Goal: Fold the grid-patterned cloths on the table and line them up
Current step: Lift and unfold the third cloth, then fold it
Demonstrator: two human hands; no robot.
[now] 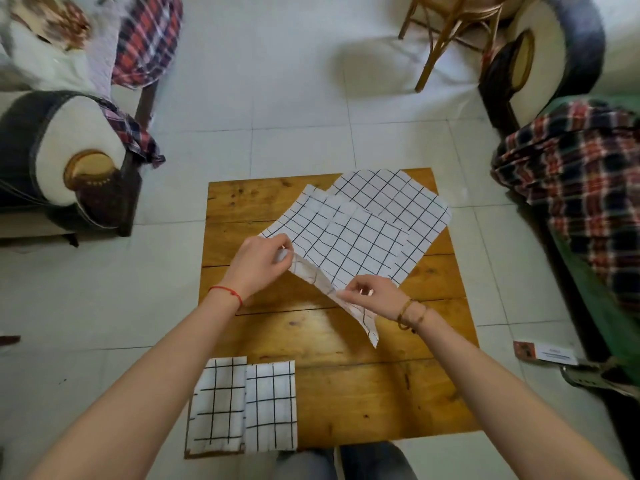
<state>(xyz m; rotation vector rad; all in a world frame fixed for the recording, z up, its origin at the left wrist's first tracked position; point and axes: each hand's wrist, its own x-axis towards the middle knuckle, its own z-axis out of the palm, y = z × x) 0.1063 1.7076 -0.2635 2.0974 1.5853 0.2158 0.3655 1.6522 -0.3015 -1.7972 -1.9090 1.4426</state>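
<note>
A white cloth with a black grid [349, 237] lies unfolded across the middle of the wooden table [363, 393]. My left hand [258, 263] pinches its near left corner, lifted off the wood. My right hand [372, 296] pinches the same near edge further right, and the loose end hangs down past it. Another unfolded grid cloth [408, 199] lies under it at the far right. Two folded grid cloths [216, 403] [272, 405] sit side by side at the near left corner of the table.
An armchair [62, 161] stands to the left of the table. A sofa with a plaid blanket [581, 188] is on the right. A wooden chair [450, 29] stands at the far side. A card [543, 351] lies on the tiled floor.
</note>
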